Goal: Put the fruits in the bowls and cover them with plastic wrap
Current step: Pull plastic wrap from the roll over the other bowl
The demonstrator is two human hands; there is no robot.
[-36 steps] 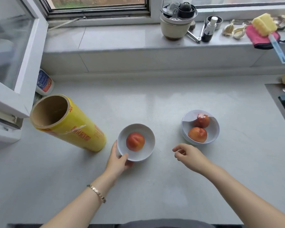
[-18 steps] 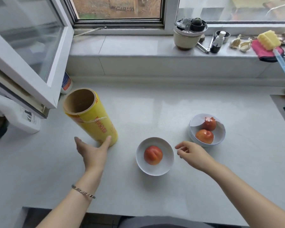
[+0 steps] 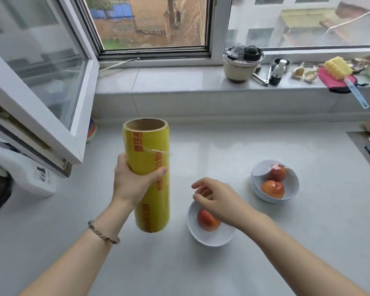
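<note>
Left hand (image 3: 135,182), fingers wrapped round the wrap roll (image 3: 147,178), holds it upright above the counter (image 3: 244,146). Right hand (image 3: 218,199) loosely spread, empty, over near bowl (image 3: 209,238) with 1 fruit (image 3: 206,221); far bowl (image 3: 273,182), nearer the right edge, holds 2. Next: pinch the loose film edge, pull level. Counter bare, dry; window open.

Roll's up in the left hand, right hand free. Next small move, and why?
Probably: right hand pinches the loose film edge sticking off the plastic wrap roll and pulls a sheet. The left hand holds the roll upright, fruit already sits in both bowls, and the near bowl is uncovered.
</note>
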